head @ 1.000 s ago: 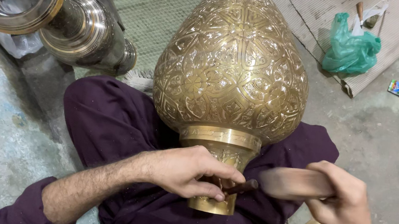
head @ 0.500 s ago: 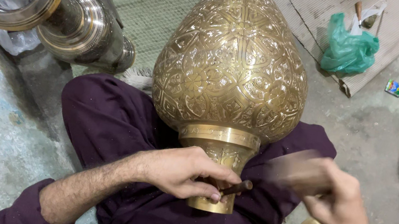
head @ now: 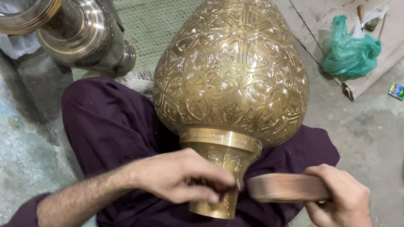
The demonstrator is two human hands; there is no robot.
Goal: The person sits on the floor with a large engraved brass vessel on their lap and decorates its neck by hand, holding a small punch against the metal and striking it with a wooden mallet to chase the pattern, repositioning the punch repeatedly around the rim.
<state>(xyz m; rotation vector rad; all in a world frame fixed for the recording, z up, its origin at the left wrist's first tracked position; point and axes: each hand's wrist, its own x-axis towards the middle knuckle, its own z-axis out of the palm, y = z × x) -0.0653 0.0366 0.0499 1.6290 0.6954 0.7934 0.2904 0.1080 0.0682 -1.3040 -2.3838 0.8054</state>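
Large brass teardrop vessel [head: 233, 75] lies across the person's lap, neck toward them. Body fully covered in chased floral and lattice pattern; neck collar [head: 218, 178] carries some pattern, extent hidden, so the work appears to sit at the neck, late stage. Left hand [head: 178, 176] clenched around a small chisel [head: 238, 183] set against the neck. Right hand [head: 346, 206] grasping a wooden mallet [head: 285, 187], head just beside the chisel. Count: one brass vessel, one chisel, one mallet; silver-coloured metal vessels [head: 51, 8] at the edges, at least four; one green bag [head: 349, 53].
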